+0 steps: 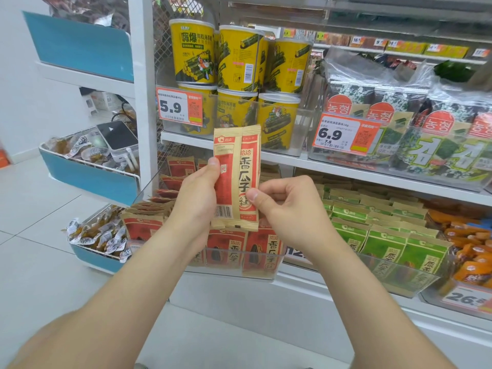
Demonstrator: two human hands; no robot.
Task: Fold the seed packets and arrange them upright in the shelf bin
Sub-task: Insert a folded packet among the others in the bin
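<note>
1. We held one seed packet (pixel 236 177) upright in the air, just above the red-packet bin and in front of the shelf edge. It was narrow, with its left side folded over the front so that the barcode showed.
2. Our left hand (pixel 195 198) gripped the packet's left edge, with the thumb pressed on the front and the fingers wrapped behind it.
3. Our right hand (pixel 282 201) pinched the lower right edge between the thumb and curled fingers.
4. Below the hands, the clear shelf bin (pixel 231 274) held red packets (pixel 226 249) standing upright in rows, front faces toward us.
5. To the right, a neighbouring clear bin held green packets (pixel 383 243) of the same kind, also upright.
6. On the shelf above, yellow tubs (pixel 237 59) were stacked two high behind a 5.9 price tag (pixel 179 106). Seaweed packs (pixel 415 123) stood to their right.
7. At far left, blue-fronted wire baskets (pixel 90 179) held small wrapped snacks.
</note>
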